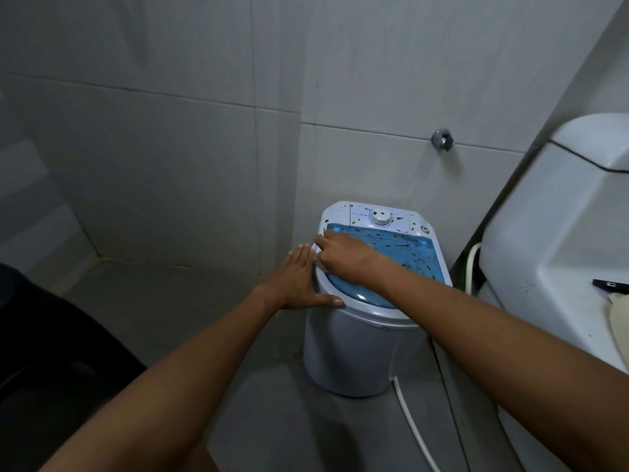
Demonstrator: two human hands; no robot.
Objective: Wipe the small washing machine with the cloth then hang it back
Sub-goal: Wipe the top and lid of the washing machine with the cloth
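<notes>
The small washing machine (357, 349) is a white tub with a see-through blue lid (405, 257) and a dial at the back, standing on the floor by the tiled wall. My right hand (343, 255) is closed into a fist on the lid's back-left corner. A small pale scrap, seemingly the cloth (318, 262), shows under its knuckles; most of it is hidden. My left hand (299, 281) lies flat and open against the machine's left rim, thumb along the front edge. Brown specks dot the lid and control panel.
A white toilet tank (558, 212) stands close on the right, with a dark flat object (611, 285) and something beige (617, 321) on the lid below it. A chrome wall fitting (441, 139) sits above the machine. A white hose (413, 427) trails across the floor.
</notes>
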